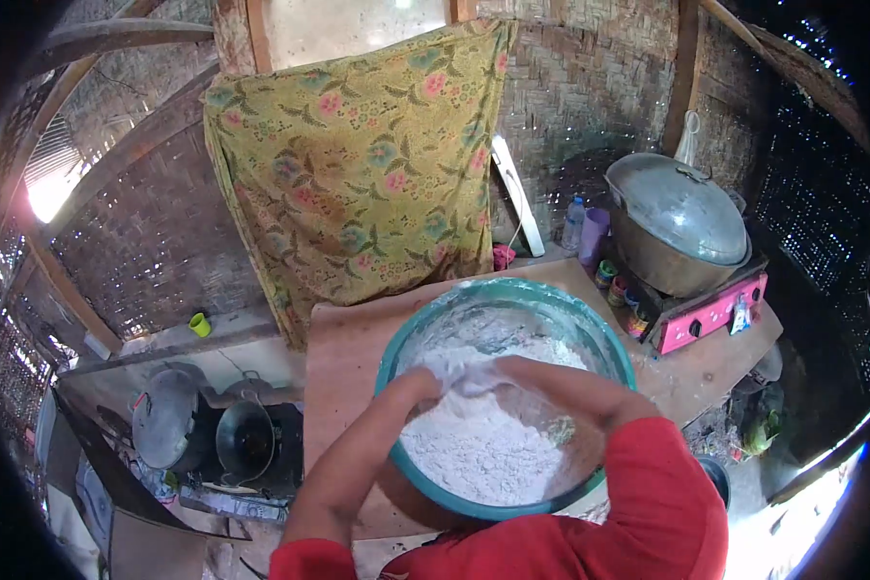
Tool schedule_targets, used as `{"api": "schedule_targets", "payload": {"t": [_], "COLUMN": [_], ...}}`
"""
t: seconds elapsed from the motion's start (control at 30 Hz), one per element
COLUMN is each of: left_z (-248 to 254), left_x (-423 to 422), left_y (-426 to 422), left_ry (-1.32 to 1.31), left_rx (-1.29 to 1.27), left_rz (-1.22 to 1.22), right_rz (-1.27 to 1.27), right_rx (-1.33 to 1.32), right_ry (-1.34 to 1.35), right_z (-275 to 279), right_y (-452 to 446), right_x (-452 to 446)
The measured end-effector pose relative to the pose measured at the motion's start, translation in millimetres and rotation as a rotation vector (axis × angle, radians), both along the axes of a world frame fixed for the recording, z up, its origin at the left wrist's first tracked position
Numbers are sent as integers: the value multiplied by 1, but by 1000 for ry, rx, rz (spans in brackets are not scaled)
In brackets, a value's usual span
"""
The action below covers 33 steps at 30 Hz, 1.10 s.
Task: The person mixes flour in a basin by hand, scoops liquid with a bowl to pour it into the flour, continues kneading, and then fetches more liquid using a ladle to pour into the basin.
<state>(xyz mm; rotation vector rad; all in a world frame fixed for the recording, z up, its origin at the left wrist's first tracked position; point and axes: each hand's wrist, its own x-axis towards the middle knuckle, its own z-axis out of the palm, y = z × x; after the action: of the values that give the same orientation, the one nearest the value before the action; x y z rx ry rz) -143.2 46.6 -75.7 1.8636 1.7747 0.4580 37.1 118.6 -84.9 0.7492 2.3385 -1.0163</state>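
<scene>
A large green basin (621,360) holds a heap of white, flour-like powder (493,449), some of it smeared up the inner walls. Both of my hands are inside the basin, close together over the far part of the heap. White powder coats my left hand (439,369), which comes in from the left. My right hand (483,375) reaches across from the right and meets it, just as whitened. The fingers blend into the powder, so their shape and anything in them cannot be made out.
The basin stands on a wooden table (343,387). At right, a big lidded pot (675,232) sits on a pink gas stove (713,314). A water bottle (573,224) and purple cup (594,238) stand behind. Lower left are a wok (245,440) and a lidded pot (164,425).
</scene>
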Motion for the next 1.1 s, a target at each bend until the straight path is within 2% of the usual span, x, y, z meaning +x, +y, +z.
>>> {"api": "schedule_targets", "payload": {"t": [0.1,0.17,0.2,0.3,0.33,0.37,0.4,0.43,0.5,0.53,0.6,0.7,0.8,0.87,0.93,0.97,1.0,1.03,1.07,1.1], "left_z": [19,48,55,21,1,-14,-17,-8,20,-60,-44,-26,10,45,84,96,97,95,101,89], "left_x": [20,49,63,112,127,140,151,159,161,156,129,72,23,15,25,37,51,61,70,70], "left_y": [-41,-79,-94,-107,-93,-73,-54,-31,0,50,63,52,11,-24,-61,-78,-92,-100,-103,-94], "left_ry": [64,45,65,318,389,445,499,554,588,563,587,493,352,274,247,325,504,653,789,677], "left_rx": [-122,-155,-177,-252,-261,-250,-215,-176,-199,-147,-94,-254,-443,-476,-410,-347,-283,-253,-334,-304], "left_rz": [-297,-497,-576,-625,-605,-583,-568,-549,-453,-318,-380,-542,-740,-844,-927,-948,-932,-892,-760,-670], "right_rz": [231,256,228,201,29,-89,-209,-272,-405,-444,-464,-338,-127,-33,2,36,34,25,6,-19], "right_rx": [-46,516,496,594,452,419,391,484,449,395,287,164,178,270,308,346,336,403,452,493], "right_ry": [-40,24,0,-142,-232,-268,-300,-285,-239,-198,-112,5,130,225,118,16,17,-97,-146,-172], "right_z": [37,147,153,137,110,77,44,12,-8,-11,-17,2,82,141,162,162,136,89,59,32], "right_y": [-47,-128,-139,-144,-122,-103,-84,-58,-22,-11,-3,-33,-104,-153,-182,-191,-193,-186,-175,-157], "right_x": [49,96,115,149,156,160,164,166,158,152,138,114,101,104,101,98,93,86,80,73]}}
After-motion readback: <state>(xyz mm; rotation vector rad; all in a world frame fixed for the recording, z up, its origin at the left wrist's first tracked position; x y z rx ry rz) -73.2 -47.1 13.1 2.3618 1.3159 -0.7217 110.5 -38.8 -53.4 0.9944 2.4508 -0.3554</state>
